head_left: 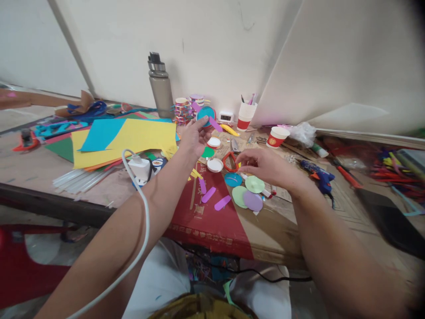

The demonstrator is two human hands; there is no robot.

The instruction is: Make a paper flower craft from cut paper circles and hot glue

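Observation:
My left hand (198, 135) is raised over the cardboard, fingers closed on a blue paper disc (205, 114). Purple paper strips (215, 124) stick out from two sides of this disc. My right hand (254, 163) is beside the orange handles of a pair of scissors (230, 163), with loosely curved fingers; whether it touches the handles is unclear. Under and around it lie a blue disc (233, 180), pale green discs (239, 196) and a lilac disc (253, 201). Loose purple strips (209, 194) and a white round lid-like piece (215, 165) are nearer the middle.
Yellow paper sheets (142, 137), clear sticks (83, 177) and a white plug adapter (139, 169) are at left. A bottle (161, 88), decorated cups (182, 111), a small clock (226, 117) and paper cups (278, 137) stand behind. A blue glue gun (318, 175) lies right. A white cable (146, 221) crosses my left arm.

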